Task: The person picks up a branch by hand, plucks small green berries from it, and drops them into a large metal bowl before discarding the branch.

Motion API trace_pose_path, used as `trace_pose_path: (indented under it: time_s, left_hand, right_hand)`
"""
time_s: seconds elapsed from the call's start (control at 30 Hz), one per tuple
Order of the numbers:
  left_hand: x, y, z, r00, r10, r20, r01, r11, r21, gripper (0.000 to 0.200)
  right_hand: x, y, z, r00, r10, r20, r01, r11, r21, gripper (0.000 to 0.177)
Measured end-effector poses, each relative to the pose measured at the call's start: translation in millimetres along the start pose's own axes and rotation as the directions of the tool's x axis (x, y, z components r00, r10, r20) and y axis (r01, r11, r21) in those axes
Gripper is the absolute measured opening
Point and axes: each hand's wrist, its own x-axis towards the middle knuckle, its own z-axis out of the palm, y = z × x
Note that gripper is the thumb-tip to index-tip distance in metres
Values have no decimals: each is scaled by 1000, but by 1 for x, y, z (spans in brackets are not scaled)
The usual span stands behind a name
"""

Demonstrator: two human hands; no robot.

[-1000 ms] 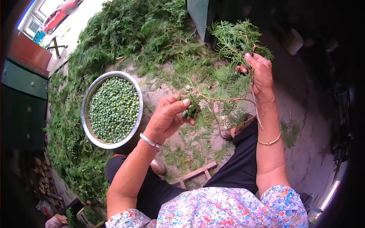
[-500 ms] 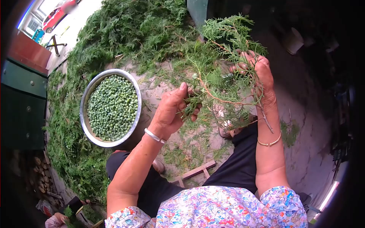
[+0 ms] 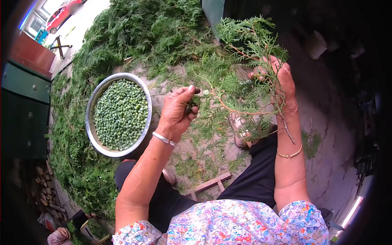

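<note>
My right hand (image 3: 281, 77) is closed around a leafy evergreen branch (image 3: 249, 108), with its sprays reaching up and to the left and a bare stem end hanging over the wrist. A pale green cone (image 3: 206, 92) sits on the twig's left side. Just left of it, my left hand (image 3: 177, 108) has its fingers curled, with dark green bits showing between them; their kind is hard to make out. Further left stands a round metal basin (image 3: 90, 130), filled with small green cones (image 3: 121, 114).
Cut evergreen branches (image 3: 134, 32) are heaped behind and left of the basin. A wooden frame (image 3: 212, 182) lies between my feet among scattered sprigs. Another person's hand (image 3: 64, 232) shows at lower left. Firewood (image 3: 45, 185) is stacked at the left, and a white bucket (image 3: 315, 45) is at upper right.
My left hand has drawn a little left and up, away from the twig, and its fingers are more curled. My right hand still holds the branch in nearly the same place.
</note>
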Motion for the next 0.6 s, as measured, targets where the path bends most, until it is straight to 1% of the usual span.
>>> trace_pose_path:
  time_s: [0.03,0.07,0.1,0.13,0.17,0.2,0.23,0.27,0.33,0.37,0.4,0.43,0.5,0.53,0.57,0.6]
  left_hand:
    - [-3,3,4,998,49,49,-52,996,73,21]
    - [-7,6,7,998,47,49,-50,996,74,21]
    - [-10,10,9,991,39,130,-49,996,68,22]
    - [-12,12,10,977,32,210,-46,997,62,24]
    - [-13,13,10,977,30,212,-44,997,62,24]
    - [-14,14,9,963,30,267,-58,994,97,24]
    - [-16,14,8,947,30,321,-75,989,131,25]
    - [-17,15,10,947,29,321,-75,989,131,25]
    - [-17,15,14,953,52,299,-146,943,300,17]
    - [-16,16,14,953,52,298,-145,943,300,17]
    - [-14,16,14,978,72,197,-118,966,230,15]
    - [-12,16,12,992,82,92,-96,983,157,15]
    - [-2,16,-2,993,99,71,-108,985,131,14]
    - [1,17,-7,996,87,10,-87,996,33,14]
    - [3,19,-10,996,70,-49,-73,995,-67,13]
    - [5,20,-14,997,41,-72,-48,994,-100,13]
  right_hand:
    - [1,0,1,1000,0,-1,0,1000,1,16]
    - [2,-1,2,998,53,-36,-54,998,-30,15]
    - [4,-2,3,992,104,-74,-108,992,-60,14]
    - [6,-1,2,992,103,-77,-108,992,-61,14]
    - [7,0,1,989,122,-87,-132,984,-121,13]
    - [8,0,1,985,140,-97,-156,971,-181,13]
    - [7,0,3,985,141,-99,-157,971,-181,13]
    - [7,0,5,985,141,-102,-157,973,-168,12]
    - [6,-3,7,984,143,-104,-158,975,-155,11]
    - [6,-6,8,984,139,-108,-159,966,-204,11]
    - [6,-6,9,984,137,-112,-161,954,-252,10]
    - [6,-3,7,984,139,-112,-163,954,-251,10]
    - [9,5,2,988,137,-65,-141,988,-59,9]
    - [10,6,0,989,135,-63,-139,989,-58,9]
    - [11,7,-2,989,92,-114,-107,986,-130,9]
    - [11,8,-2,986,46,-162,-79,976,-202,9]
